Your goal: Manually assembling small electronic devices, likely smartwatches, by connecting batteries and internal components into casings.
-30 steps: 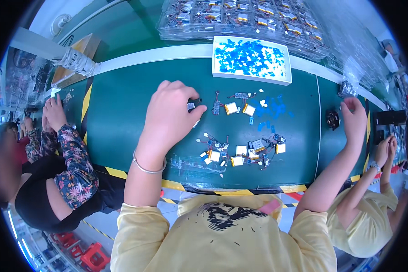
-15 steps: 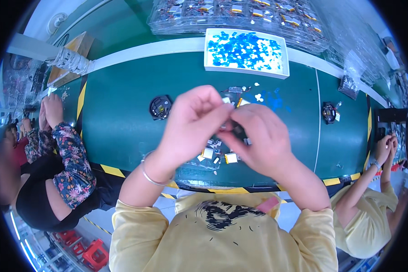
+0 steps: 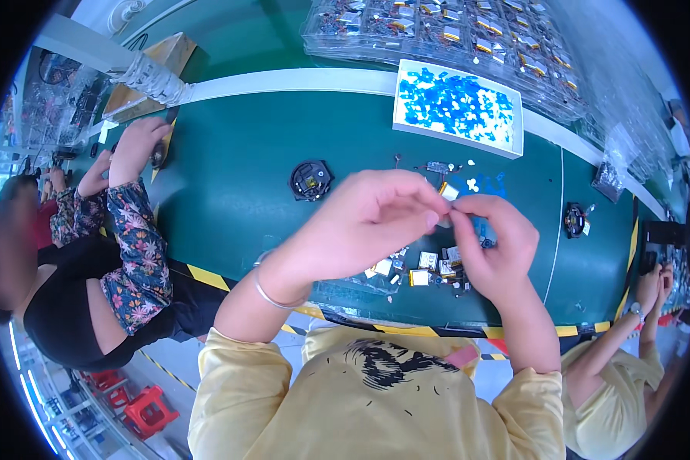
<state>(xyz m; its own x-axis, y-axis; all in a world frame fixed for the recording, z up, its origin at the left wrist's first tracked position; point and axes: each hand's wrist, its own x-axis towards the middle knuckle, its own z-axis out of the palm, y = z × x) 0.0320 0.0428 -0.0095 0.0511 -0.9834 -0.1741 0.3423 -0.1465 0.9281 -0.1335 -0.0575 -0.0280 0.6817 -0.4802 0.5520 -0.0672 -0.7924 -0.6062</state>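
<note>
Over the green table, my left hand [image 3: 364, 222] and my right hand [image 3: 506, 239] meet fingertip to fingertip. Both are pinched closed, and whatever lies between the fingers is too small or hidden to name. Below them on the table is a cluster of small electronic parts with silver-white battery cells [image 3: 419, 277], partly covered by my left hand. Just beyond my fingertips lie another yellow-edged cell [image 3: 448, 192], a small wired module [image 3: 437, 167] and scattered blue pieces [image 3: 492, 184]. A round black housing [image 3: 311, 181] with an exposed inside rests left of my hands.
A white box [image 3: 458, 142] of blue and white pieces stands at the back, before clear trays [image 3: 337, 47] of wired parts. Another black housing [image 3: 575, 220] lies to the right. Co-workers sit on both sides; one's flowered sleeve [image 3: 136, 245] is at the left.
The view has shifted, so the table things appear further right. My hands remain together at the fingertips, with the right fingers now drawn into a tighter pinch. The left co-worker's hands have moved apart.
</note>
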